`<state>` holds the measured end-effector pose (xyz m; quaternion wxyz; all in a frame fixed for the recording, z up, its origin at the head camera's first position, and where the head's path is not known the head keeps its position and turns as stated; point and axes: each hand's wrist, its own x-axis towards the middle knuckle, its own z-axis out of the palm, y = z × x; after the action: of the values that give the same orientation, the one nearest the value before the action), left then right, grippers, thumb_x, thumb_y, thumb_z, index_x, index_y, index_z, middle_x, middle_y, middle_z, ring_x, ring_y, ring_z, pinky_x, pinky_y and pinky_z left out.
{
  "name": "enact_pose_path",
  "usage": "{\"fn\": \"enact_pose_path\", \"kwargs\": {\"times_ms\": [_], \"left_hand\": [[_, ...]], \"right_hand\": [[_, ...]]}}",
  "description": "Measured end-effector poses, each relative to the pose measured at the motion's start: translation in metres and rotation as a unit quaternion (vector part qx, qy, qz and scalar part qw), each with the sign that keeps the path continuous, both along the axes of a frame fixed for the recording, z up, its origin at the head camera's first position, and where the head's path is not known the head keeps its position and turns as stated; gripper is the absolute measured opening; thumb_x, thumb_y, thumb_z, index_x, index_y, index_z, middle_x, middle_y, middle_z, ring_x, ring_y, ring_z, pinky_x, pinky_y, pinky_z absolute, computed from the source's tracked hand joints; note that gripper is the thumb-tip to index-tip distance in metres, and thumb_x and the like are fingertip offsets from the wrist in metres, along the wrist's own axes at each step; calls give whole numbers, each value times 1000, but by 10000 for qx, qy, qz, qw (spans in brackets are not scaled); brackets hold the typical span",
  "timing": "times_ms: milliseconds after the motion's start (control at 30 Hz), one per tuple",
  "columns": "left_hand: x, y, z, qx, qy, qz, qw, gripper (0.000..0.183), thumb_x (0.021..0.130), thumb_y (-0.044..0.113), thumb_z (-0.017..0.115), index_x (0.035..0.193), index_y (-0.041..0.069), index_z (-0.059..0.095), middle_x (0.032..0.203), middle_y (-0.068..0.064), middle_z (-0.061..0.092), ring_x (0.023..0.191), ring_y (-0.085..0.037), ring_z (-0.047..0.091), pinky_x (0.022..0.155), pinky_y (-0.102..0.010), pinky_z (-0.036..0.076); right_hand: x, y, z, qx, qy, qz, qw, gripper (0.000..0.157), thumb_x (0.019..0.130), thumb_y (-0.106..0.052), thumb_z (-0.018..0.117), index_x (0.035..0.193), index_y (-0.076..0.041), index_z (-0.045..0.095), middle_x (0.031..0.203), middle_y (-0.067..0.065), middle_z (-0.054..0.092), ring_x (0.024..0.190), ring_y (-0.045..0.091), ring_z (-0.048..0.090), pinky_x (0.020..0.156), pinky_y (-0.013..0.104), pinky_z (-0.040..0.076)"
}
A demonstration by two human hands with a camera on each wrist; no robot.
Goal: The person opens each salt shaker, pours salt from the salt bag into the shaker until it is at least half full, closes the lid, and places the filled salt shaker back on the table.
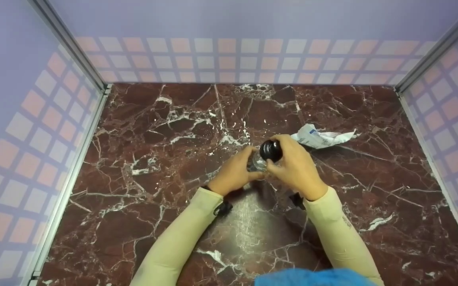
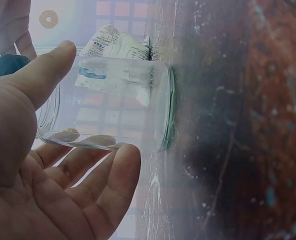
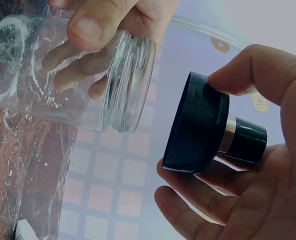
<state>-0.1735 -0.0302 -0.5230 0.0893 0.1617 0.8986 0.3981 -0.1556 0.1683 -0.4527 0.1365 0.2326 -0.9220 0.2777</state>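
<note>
Near the middle of the table, my left hand (image 1: 233, 171) holds a clear glass jar (image 3: 83, 75) round its side, thumb on one side and fingers on the other. The jar stands upright with a threaded, uncovered mouth, and its glass looks see-through with nothing plain inside. Just above that mouth, my right hand (image 1: 294, 167) pinches a black lid (image 3: 198, 125) by its rim between thumb and fingers. A narrower black knob with a metallic band rises from the lid's top. A gap separates lid and jar in the right wrist view.
A crumpled white printed packet (image 1: 322, 137) lies on the table behind my right hand. Small white bits (image 1: 245, 127) are scattered over the dark red marbled tabletop (image 1: 153, 222). Lilac panels with pink and white squares (image 1: 229, 59) enclose the back and both sides.
</note>
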Motion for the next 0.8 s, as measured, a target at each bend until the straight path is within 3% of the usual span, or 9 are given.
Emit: {"fn": "enact_pose_path", "kwargs": {"times_ms": [367, 800], "left_hand": [[0, 0, 0, 8, -81, 11, 10000, 73, 82, 41, 87, 141, 24, 48, 123, -4, 67, 96, -19, 66, 84, -40, 56], [-1, -1, -1, 109, -26, -19, 9999, 68, 81, 40, 88, 136, 25, 50, 121, -1, 66, 102, -19, 65, 88, -42, 55]], "right_hand": [[-1, 2, 2, -35, -21, -74, 10000, 56, 81, -13, 79, 131, 0, 57, 119, 17, 67, 104, 31, 65, 96, 46, 53], [-1, 5, 3, -15, 200, -71, 9998, 58, 82, -11, 79, 133, 2, 56, 123, 19, 66, 109, 34, 65, 98, 46, 53]]}}
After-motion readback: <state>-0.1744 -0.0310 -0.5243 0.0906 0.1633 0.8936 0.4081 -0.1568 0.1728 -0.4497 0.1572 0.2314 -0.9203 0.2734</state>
